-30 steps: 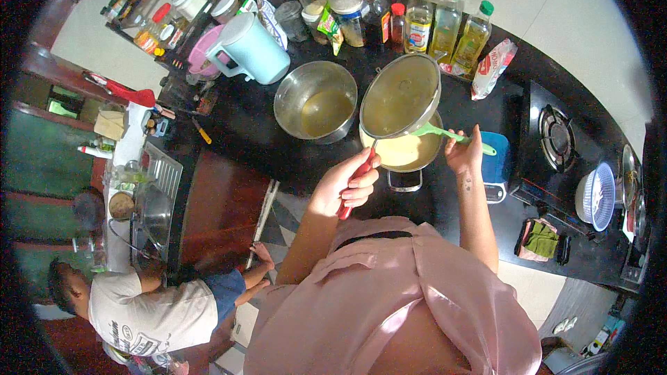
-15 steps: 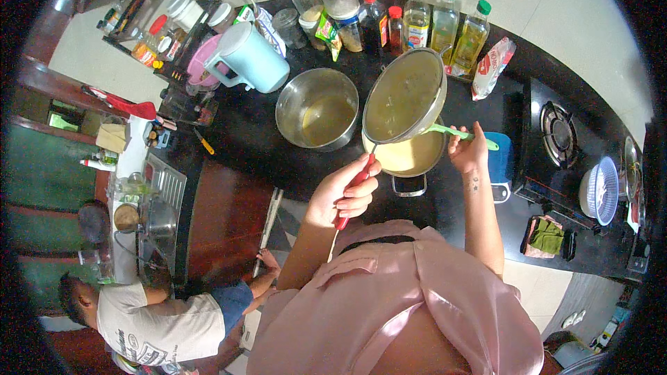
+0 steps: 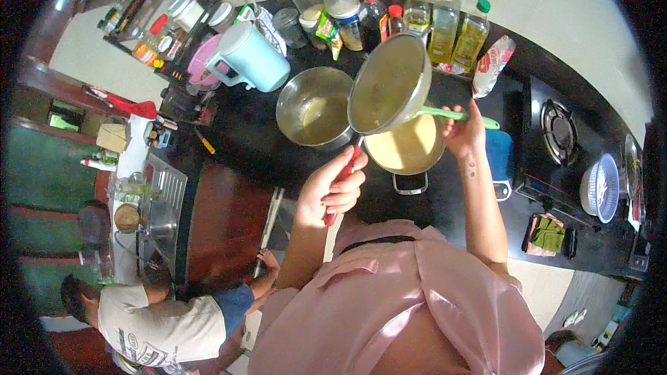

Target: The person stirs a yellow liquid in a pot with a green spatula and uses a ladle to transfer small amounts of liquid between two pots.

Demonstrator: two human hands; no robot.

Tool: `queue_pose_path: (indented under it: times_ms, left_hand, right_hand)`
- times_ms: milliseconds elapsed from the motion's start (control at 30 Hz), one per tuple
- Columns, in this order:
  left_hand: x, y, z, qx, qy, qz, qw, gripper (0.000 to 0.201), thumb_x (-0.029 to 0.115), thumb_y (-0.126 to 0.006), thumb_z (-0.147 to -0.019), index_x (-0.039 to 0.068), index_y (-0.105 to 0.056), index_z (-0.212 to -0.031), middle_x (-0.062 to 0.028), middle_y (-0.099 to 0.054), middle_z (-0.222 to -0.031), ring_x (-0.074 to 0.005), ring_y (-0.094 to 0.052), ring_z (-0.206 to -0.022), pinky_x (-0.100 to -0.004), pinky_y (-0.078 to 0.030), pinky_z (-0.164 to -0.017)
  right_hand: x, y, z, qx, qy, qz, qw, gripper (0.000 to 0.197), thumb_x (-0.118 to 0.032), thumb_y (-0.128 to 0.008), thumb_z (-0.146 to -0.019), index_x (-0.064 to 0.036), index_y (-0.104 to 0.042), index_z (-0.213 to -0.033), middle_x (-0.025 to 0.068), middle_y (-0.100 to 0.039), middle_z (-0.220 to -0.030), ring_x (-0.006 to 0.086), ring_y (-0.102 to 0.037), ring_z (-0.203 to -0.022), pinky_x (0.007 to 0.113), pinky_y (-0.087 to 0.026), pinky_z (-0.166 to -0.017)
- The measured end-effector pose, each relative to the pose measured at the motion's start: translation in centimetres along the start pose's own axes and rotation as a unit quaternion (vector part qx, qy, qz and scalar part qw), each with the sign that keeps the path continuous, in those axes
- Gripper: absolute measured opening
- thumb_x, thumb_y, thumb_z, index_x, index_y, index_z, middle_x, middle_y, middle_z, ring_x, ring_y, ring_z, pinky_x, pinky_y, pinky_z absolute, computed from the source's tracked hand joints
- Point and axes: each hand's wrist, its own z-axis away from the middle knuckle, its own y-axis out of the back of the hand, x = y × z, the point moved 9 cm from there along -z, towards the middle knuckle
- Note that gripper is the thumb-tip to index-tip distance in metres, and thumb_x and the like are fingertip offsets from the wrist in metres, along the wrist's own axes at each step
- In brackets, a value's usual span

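My left hand [image 3: 335, 184] is wrapped round the red handle of a mesh strainer [image 3: 389, 83], which is tilted above the counter. In my right hand [image 3: 464, 130] is the light green handle of a kitchen utensil [image 3: 434, 112]; its head is hidden behind the strainer. Beneath the strainer stands a metal pot [image 3: 410, 184] with pale yellow liquid [image 3: 406, 149] in it. Just left of that, an open steel pot [image 3: 292, 114] shows a little pale liquid at its bottom. The strainer's rim overlaps the edges of both pots in view.
Bottles [image 3: 445, 31] and jars line the wall behind, beside a light blue pitcher [image 3: 253, 59]. On the right are a gas stove [image 3: 549, 167], a blue-white basket [image 3: 601, 191] and folded cloths [image 3: 549, 234]. At lower left another person [image 3: 160, 319] bends near the sink [image 3: 163, 219].
My left hand has moved the strainer left and slightly up, uncovering more of the pale yellow liquid. My right hand shifted slightly left with the green-handled utensil.
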Motion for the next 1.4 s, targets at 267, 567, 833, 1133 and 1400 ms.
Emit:
queue_pose_path:
  times_ms: [267, 567, 833, 1133, 1400]
  left_hand:
    - [7.1, 5.0, 4.1, 0.096, -0.121, -0.121, 0.980, 0.029, 0.035, -0.031, -0.095, 0.012, -0.045, -0.087, 0.0067, -0.028, -0.047, -0.0029, -0.025, -0.031, -0.0178, -0.023, -0.027]
    - [8.9, 18.5, 6.3, 0.287, -0.085, -0.214, 0.930, 0.034, 0.042, -0.038, -0.092, 0.010, -0.047, -0.084, 0.0042, -0.035, -0.049, -0.0060, -0.028, -0.034, -0.0209, -0.024, -0.032]
    - [8.8, 18.8, 6.7, 0.326, -0.015, -0.319, 0.890, 0.039, 0.044, -0.043, -0.089, 0.006, -0.050, -0.086, 0.0004, -0.042, -0.048, -0.0065, -0.033, -0.031, -0.0221, -0.024, -0.029]
    - [9.9, 19.1, 8.0, 0.375, 0.004, -0.398, 0.837, 0.051, 0.051, -0.040, -0.088, 0.004, -0.057, -0.081, -0.0059, -0.054, -0.052, -0.0094, -0.042, -0.034, -0.0234, -0.033, -0.032]
    - [9.8, 20.4, 8.6, 0.404, 0.037, -0.383, 0.830, 0.055, 0.056, -0.042, -0.085, 0.004, -0.060, -0.083, -0.0092, -0.060, -0.057, -0.0120, -0.050, -0.038, -0.0233, -0.040, -0.036]
  right_hand:
    - [6.9, -8.3, -3.4, -0.076, 0.026, 0.147, 0.986, 0.045, -0.051, -0.039, -0.088, -0.0067, -0.047, -0.082, 0.0158, -0.057, -0.081, 0.0240, -0.057, -0.055, 0.033, -0.051, -0.052]
    - [14.2, -8.3, -0.2, -0.098, 0.093, 0.372, 0.918, 0.044, -0.045, -0.042, -0.090, -0.0014, -0.049, -0.085, 0.0108, -0.055, -0.074, 0.0187, -0.059, -0.056, 0.028, -0.049, -0.051]
    - [13.9, -7.4, 1.4, -0.077, 0.091, 0.421, 0.899, 0.043, -0.041, -0.043, -0.090, -0.0003, -0.052, -0.078, 0.0133, -0.058, -0.074, 0.0200, -0.059, -0.058, 0.029, -0.051, -0.056]
    - [9.9, -6.2, 3.2, 0.031, 0.184, 0.236, 0.954, 0.038, -0.042, -0.048, -0.087, -0.0074, -0.044, -0.073, 0.0104, -0.051, -0.064, 0.0199, -0.052, -0.046, 0.029, -0.044, -0.039]
    - [5.0, -2.6, 3.9, 0.078, 0.221, 0.181, 0.955, 0.050, -0.055, -0.044, -0.085, -0.0071, -0.046, -0.072, 0.0123, -0.053, -0.062, 0.0180, -0.047, -0.040, 0.028, -0.040, -0.037]
